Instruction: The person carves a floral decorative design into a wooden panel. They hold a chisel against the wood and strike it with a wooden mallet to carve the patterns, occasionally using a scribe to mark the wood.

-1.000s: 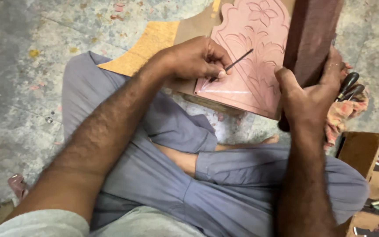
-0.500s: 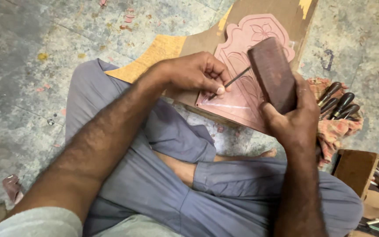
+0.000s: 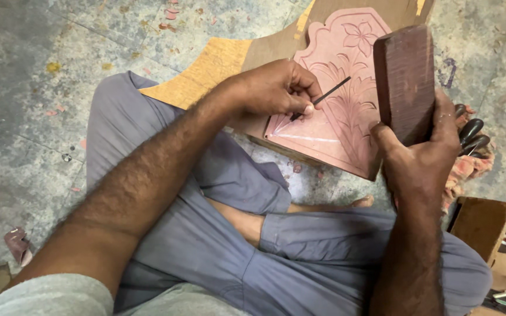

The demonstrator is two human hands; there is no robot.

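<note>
My left hand pinches a thin dark chisel, its tip resting on the lower part of a pink carved panel with a flower and leaf relief. The panel lies on a brown wooden board on the floor in front of my crossed legs. My right hand grips a dark reddish-brown wooden mallet block, raised upright just right of the chisel and over the panel's right edge.
Several dark-handled tools lie on a reddish cloth to the right. A wooden box stands at the lower right. Wood chips dot the grey concrete floor. A small dark object lies at the lower left.
My right hand has brought the mallet back up from a low tilt near the chisel to an upright raised position. My left hand stays on the chisel at the panel.
</note>
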